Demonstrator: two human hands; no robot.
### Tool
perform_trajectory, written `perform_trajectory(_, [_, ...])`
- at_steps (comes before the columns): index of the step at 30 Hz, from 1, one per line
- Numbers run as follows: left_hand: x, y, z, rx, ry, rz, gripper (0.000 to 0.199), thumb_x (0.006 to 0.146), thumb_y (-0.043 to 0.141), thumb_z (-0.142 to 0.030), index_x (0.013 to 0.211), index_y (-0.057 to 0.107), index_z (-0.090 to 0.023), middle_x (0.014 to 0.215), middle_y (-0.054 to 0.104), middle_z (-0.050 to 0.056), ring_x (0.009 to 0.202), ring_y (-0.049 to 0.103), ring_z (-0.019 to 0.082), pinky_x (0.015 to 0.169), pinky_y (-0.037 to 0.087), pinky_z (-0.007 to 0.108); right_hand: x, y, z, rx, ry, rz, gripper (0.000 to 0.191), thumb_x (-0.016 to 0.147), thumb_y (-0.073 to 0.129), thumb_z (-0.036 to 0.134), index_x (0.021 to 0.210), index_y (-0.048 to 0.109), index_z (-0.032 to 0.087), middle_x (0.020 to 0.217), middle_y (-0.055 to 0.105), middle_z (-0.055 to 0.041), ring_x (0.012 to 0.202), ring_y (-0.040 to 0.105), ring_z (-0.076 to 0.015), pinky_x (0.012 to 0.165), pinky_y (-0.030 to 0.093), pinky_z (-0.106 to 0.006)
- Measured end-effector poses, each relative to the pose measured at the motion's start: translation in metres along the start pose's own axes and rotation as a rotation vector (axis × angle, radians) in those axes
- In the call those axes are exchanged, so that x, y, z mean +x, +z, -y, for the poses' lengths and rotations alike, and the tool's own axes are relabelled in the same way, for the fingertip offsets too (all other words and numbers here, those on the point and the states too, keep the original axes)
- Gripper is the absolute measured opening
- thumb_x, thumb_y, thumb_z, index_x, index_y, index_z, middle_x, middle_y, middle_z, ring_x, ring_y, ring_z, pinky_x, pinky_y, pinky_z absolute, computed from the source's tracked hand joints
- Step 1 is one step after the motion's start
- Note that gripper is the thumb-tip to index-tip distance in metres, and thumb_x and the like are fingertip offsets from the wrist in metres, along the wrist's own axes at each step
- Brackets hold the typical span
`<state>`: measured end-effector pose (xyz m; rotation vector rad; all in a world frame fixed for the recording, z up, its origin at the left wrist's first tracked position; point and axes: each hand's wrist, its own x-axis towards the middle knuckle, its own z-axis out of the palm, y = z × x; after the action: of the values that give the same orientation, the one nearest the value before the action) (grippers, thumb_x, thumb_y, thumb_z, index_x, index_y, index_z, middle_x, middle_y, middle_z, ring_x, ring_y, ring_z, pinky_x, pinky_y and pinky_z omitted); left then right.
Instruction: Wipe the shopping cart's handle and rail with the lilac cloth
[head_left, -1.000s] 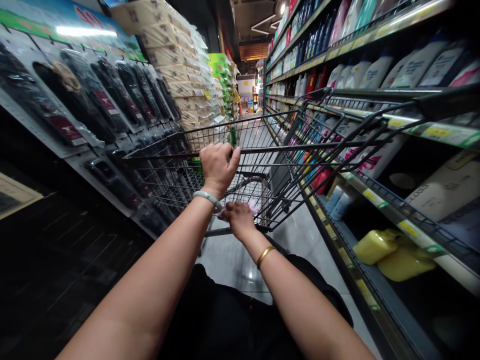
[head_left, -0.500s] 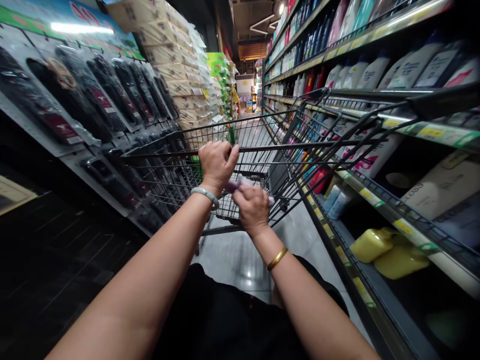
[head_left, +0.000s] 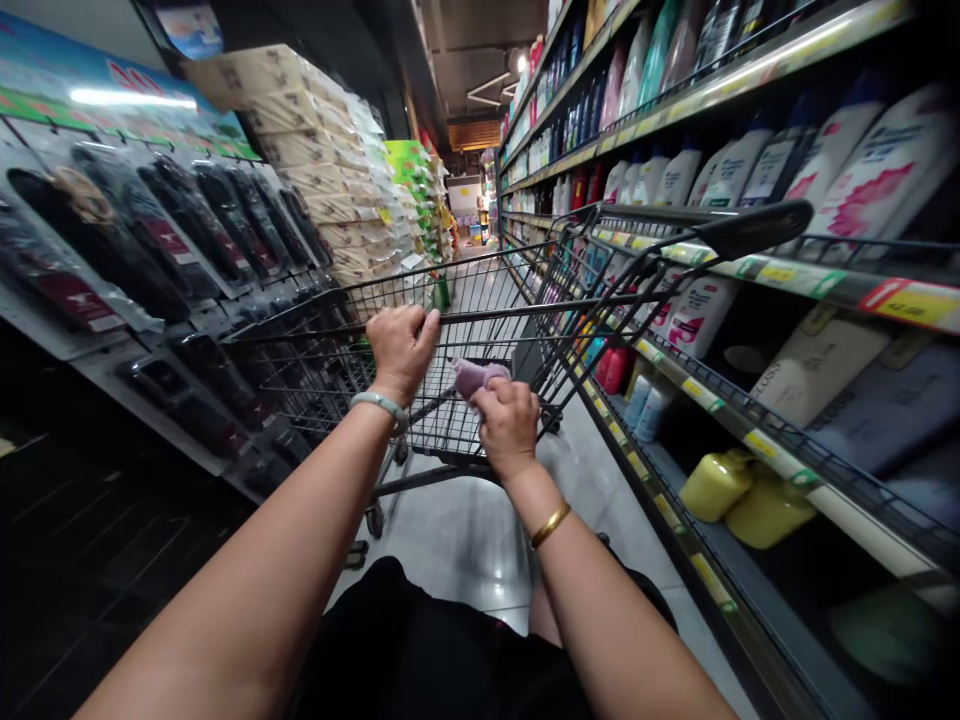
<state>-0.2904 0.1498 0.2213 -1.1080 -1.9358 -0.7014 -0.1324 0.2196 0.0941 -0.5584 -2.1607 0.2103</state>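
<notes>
Left hand point(head_left: 403, 350) was closed over the top rail point(head_left: 480, 315) on the near side of the shopping cart point(head_left: 570, 307), knuckles up, thumb at the right end of the fist. Grip narrow, wrapped on the bar.

Right hand point(head_left: 510, 418) sat lower, nearer and to the right, fingers curled on a bunched lilac cloth point(head_left: 474, 376). Grip narrow, holding cloth. Most of the cloth stuck out past the fingers to the far left, in front of the cart's wire side. Couldn't tell whether it touched the wire. Hands were apart.

Pale bangle point(head_left: 379, 402) was on the left wrist, gold bangle point(head_left: 551, 525) on the right.

Cart stood side-on in the aisle, black handle point(head_left: 757, 228) off to the right near the shelving. One wheel point(head_left: 375, 520) showed at the near left, on shiny grey floor point(head_left: 465, 545).

Right side: long shelves of bottles, white ones with pink print point(head_left: 874, 195) at the near end, two yellow containers point(head_left: 716, 487) on the bottom shelf. Left side: dark goods in clear bags point(head_left: 169, 225) hung on a panel, tall stack of beige packs point(head_left: 315, 150) beyond, green packs point(head_left: 409, 165) farther down.
</notes>
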Motion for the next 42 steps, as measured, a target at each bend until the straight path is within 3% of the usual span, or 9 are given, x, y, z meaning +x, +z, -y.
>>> perform_trajectory(3, [0.003, 0.002, 0.002, -0.003, -0.007, 0.002, 0.047, 0.097, 0.038, -0.049, 0.058, 0.035, -0.022, 0.064, 0.051, 0.002, 0.067, 0.045, 0.019, 0.071, 0.027, 0.035, 0.007, -0.009, -0.002, 0.002, -0.049, 0.003, 0.028, 0.092, 0.053, 0.015, 0.099, 0.074, 0.033, 0.122, 0.065, -0.0008, 0.102, 0.045, -0.0222, 0.085, 0.033, -0.037])
perform_trajectory(9, [0.007, 0.004, 0.005, 0.008, 0.010, 0.010, 0.047, 0.096, 0.038, -0.050, 0.058, 0.036, -0.022, 0.062, 0.050, 0.002, 0.067, 0.044, 0.019, 0.069, 0.026, 0.035, 0.041, -0.055, -0.014, 0.052, 0.070, -0.402, 0.027, 0.085, 0.056, 0.012, 0.096, 0.076, 0.028, 0.111, 0.061, -0.0049, 0.103, 0.045, -0.0232, 0.091, 0.038, -0.037])
perform_trajectory(14, [0.010, 0.004, 0.007, 0.022, 0.011, 0.034, 0.047, 0.097, 0.036, -0.050, 0.059, 0.038, -0.022, 0.063, 0.052, 0.003, 0.068, 0.045, 0.020, 0.069, 0.026, 0.035, 0.042, -0.065, -0.018, -0.044, -0.089, -0.080, 0.027, 0.086, 0.056, 0.012, 0.095, 0.073, 0.031, 0.114, 0.064, -0.0023, 0.098, 0.045, -0.0224, 0.086, 0.036, -0.036])
perform_trajectory(18, [0.008, 0.001, 0.006, 0.066, -0.009, 0.057, 0.045, 0.097, 0.035, -0.048, 0.062, 0.045, -0.022, 0.071, 0.058, 0.006, 0.075, 0.048, 0.022, 0.073, 0.026, 0.037, 0.052, -0.093, -0.028, -0.026, 0.036, -0.291, 0.027, 0.084, 0.057, 0.011, 0.093, 0.074, 0.030, 0.112, 0.062, -0.0033, 0.099, 0.045, -0.0231, 0.085, 0.037, -0.037])
perform_trajectory(21, [0.006, -0.001, -0.010, 0.081, -0.037, -0.041, 0.035, 0.097, 0.039, -0.045, 0.078, 0.060, -0.023, 0.094, 0.065, 0.010, 0.095, 0.052, 0.028, 0.084, 0.027, 0.041, 0.060, -0.109, -0.035, -0.014, 0.087, -0.466, 0.024, 0.086, 0.056, 0.014, 0.094, 0.074, 0.028, 0.110, 0.060, -0.0058, 0.099, 0.045, -0.0241, 0.086, 0.037, -0.038])
perform_trajectory(23, [0.008, 0.001, -0.031, 0.017, -0.028, -0.081, 0.027, 0.096, 0.043, -0.043, 0.094, 0.064, -0.025, 0.106, 0.066, 0.010, 0.106, 0.052, 0.030, 0.090, 0.027, 0.043, 0.057, -0.106, -0.036, -0.038, 0.049, -0.411, 0.023, 0.087, 0.057, 0.017, 0.097, 0.074, 0.029, 0.112, 0.060, -0.0052, 0.099, 0.045, -0.0240, 0.085, 0.037, -0.038])
perform_trajectory(27, [0.019, 0.011, -0.088, -0.163, 0.056, -0.012, 0.027, 0.098, 0.042, -0.043, 0.104, 0.063, -0.026, 0.107, 0.069, 0.007, 0.106, 0.055, 0.027, 0.093, 0.028, 0.041, 0.045, -0.091, -0.041, -0.114, -0.098, -0.192, 0.023, 0.090, 0.054, 0.020, 0.099, 0.071, 0.032, 0.117, 0.061, -0.0006, 0.097, 0.045, -0.0225, 0.084, 0.036, -0.037])
perform_trajectory(31, [0.021, 0.018, -0.127, -0.173, 0.049, 0.049, 0.038, 0.101, 0.034, -0.048, 0.088, 0.062, -0.025, 0.088, 0.069, 0.004, 0.092, 0.056, 0.025, 0.088, 0.027, 0.042, 0.049, -0.106, -0.057, -0.124, 0.060, -0.296, 0.024, 0.092, 0.054, 0.020, 0.101, 0.073, 0.031, 0.116, 0.057, -0.0046, 0.102, 0.044, -0.0234, 0.091, 0.037, -0.038])
perform_trajectory(42, [0.013, 0.027, -0.128, -0.112, 0.050, -0.094, 0.046, 0.102, 0.031, -0.046, 0.065, 0.045, -0.022, 0.070, 0.056, 0.004, 0.075, 0.046, 0.022, 0.074, 0.023, 0.040, 0.053, -0.114, -0.055, -0.007, 0.094, -0.440, 0.020, 0.088, 0.057, 0.017, 0.092, 0.074, 0.026, 0.107, 0.058, -0.0071, 0.098, 0.049, -0.0224, 0.090, 0.042, -0.036])
